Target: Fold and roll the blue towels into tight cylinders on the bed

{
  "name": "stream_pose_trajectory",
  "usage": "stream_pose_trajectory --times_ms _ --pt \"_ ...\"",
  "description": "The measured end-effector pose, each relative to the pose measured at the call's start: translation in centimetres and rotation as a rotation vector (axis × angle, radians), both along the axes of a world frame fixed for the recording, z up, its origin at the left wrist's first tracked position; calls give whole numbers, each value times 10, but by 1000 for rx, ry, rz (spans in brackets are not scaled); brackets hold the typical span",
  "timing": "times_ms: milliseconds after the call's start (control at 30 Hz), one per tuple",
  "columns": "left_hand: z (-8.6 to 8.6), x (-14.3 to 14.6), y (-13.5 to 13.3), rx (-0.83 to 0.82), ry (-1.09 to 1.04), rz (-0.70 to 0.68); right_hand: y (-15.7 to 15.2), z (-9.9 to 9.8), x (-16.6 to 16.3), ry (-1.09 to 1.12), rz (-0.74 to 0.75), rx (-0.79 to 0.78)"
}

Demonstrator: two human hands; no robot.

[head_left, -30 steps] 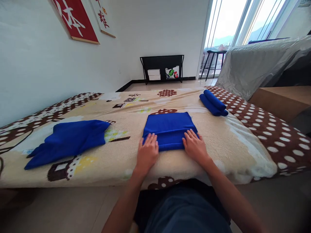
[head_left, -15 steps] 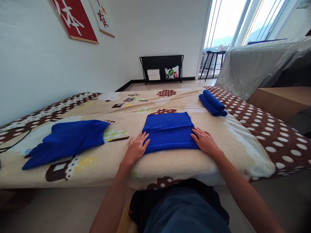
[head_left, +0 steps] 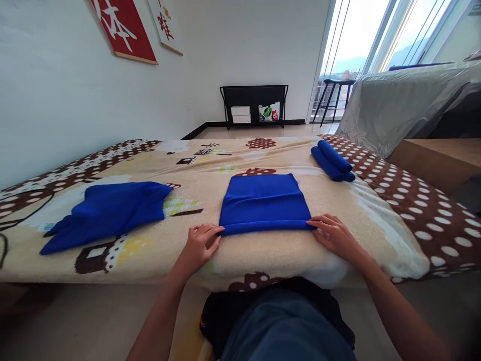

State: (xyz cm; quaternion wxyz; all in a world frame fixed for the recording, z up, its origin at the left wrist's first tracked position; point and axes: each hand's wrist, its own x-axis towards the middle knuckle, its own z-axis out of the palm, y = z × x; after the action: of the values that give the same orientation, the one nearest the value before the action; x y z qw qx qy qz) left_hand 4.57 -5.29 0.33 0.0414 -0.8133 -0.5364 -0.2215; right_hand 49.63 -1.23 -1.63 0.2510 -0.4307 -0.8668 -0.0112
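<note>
A blue cloth (head_left: 265, 200) lies folded into a rough rectangle, with a narrow folded strip along its near edge. At the left end of that strip, my left hand (head_left: 201, 245) pinches the corner between thumb and fingers. My right hand (head_left: 333, 234) grips the strip's right end in the same way. To the left, a second blue cloth (head_left: 116, 210) is spread loosely with creases and a pointed end. Two rolled blue cloths (head_left: 332, 161) lie side by side at the far right of the bed.
A cream patterned blanket (head_left: 248, 255) with brown dotted borders covers the bed. A dark cable (head_left: 41, 210) curves at the left edge. Beyond stand a black rack (head_left: 254, 95), a stool (head_left: 332, 95) and plastic-covered furniture (head_left: 398, 100), with a cardboard box (head_left: 432, 163) at right.
Both hands have slid from the cloth's sides toward me, down to its near corners, and now pinch them. The near strip looks narrower and more defined. The view has shifted slightly.
</note>
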Motion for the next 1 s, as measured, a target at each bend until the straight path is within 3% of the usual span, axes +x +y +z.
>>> stream_pose_trajectory --times_ms 200,333,533,700,867,1000 --pt "3 8 16 -33 -81 86 13 -1 -5 -5 -39 4" --pt "4 4 17 28 -76 22 14 3 -4 -27 -32 73" --pt "11 -4 -10 138 26 -84 -7 10 4 -10 33 167" --pt "19 -5 -37 11 -40 -108 -33 18 10 19 64 85" --pt "18 4 -31 -133 -128 -27 -36 15 1 16 -6 -24" --pt "9 37 -19 56 -70 167 -31 13 -29 -24 -214 148"
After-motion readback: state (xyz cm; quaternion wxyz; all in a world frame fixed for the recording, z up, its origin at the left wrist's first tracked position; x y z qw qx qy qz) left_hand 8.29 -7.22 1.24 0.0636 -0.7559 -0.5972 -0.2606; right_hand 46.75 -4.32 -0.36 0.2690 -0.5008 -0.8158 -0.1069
